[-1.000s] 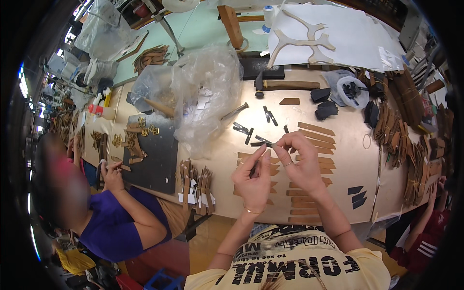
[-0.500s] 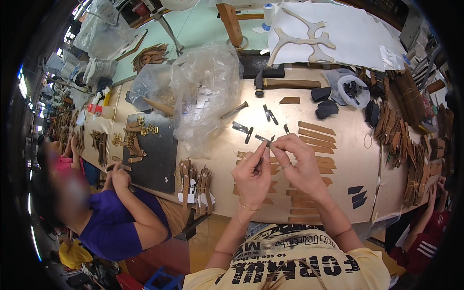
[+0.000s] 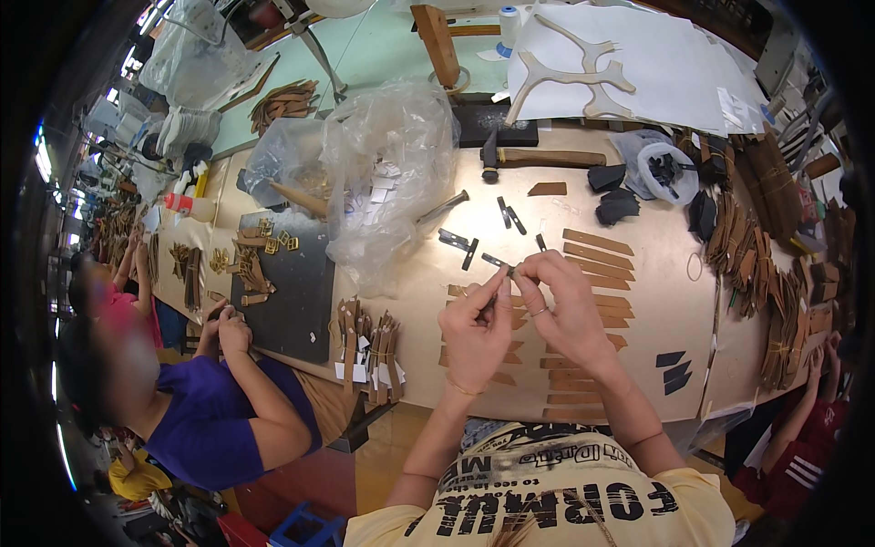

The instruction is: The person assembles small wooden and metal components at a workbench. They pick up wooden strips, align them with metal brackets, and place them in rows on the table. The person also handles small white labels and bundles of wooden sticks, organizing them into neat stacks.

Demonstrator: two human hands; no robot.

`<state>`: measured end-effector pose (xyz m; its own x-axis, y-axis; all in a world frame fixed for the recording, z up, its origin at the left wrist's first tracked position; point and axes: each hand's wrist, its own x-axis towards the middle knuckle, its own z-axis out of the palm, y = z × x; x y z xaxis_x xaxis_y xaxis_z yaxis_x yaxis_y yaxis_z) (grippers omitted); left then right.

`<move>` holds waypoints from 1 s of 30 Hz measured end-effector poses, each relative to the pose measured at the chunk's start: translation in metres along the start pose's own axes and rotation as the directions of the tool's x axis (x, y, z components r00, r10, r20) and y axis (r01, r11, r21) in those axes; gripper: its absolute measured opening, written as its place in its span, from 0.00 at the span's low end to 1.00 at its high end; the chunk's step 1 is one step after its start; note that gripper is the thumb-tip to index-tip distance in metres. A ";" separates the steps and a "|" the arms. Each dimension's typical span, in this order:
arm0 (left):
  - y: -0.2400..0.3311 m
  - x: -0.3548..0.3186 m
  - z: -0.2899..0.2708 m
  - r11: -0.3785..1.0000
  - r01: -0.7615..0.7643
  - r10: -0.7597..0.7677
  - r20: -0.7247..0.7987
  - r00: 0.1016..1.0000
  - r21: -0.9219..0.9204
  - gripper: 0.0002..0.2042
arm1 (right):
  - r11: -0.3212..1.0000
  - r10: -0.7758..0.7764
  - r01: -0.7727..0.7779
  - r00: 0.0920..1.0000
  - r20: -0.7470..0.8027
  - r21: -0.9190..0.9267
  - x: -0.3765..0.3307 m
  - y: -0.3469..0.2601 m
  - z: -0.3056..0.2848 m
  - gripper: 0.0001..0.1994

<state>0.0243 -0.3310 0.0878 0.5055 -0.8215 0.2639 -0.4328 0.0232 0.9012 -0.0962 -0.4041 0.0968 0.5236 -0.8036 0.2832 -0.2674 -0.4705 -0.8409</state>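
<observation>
My left hand and my right hand meet over the table with fingertips pinched together. Between them is a small dark piece, mostly hidden by the fingers, so its kind is unclear. Just beyond the fingertips shows a short black strip; whether it lies on the table or touches the fingers I cannot tell. More short black strips are scattered farther off, some with light marks. Under and beside my hands lie rows of brown leather strips with slanted ends.
A hammer lies across the back. Clear plastic bags stand to the left, and a white bag holding black pieces to the right. Bundled brown strips sit at the front edge. A co-worker in purple works at the left.
My hands stay nearly in place; the dark piece between my fingertips now shows less. At the left, the co-worker's hands have drawn together and shifted slightly.
</observation>
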 end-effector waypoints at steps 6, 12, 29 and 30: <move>-0.018 0.006 -0.003 0.971 0.178 -0.179 0.008 0.984 -0.161 0.08 | 0.999 -0.013 0.015 0.998 0.054 -0.035 0.003 0.001 0.002 0.04; -0.054 0.020 -0.018 0.865 0.372 -0.449 -0.192 0.872 -0.336 0.09 | 0.995 0.097 -0.099 0.993 0.070 0.022 0.013 0.031 0.006 0.03; -0.052 0.016 0.009 0.996 0.051 -0.062 -0.159 0.985 -0.073 0.10 | 0.986 0.063 -0.077 0.993 0.095 0.150 0.027 0.020 0.019 0.06; -0.050 0.016 0.009 0.998 0.036 -0.045 -0.153 0.987 -0.060 0.10 | 0.988 0.054 -0.066 0.995 0.087 0.139 0.028 0.020 0.018 0.06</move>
<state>0.0474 -0.3506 0.0442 0.6329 -0.7247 0.2725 -0.3682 0.0279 0.9293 -0.0721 -0.4294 0.0795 0.5764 -0.7932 0.1962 -0.1859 -0.3612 -0.9138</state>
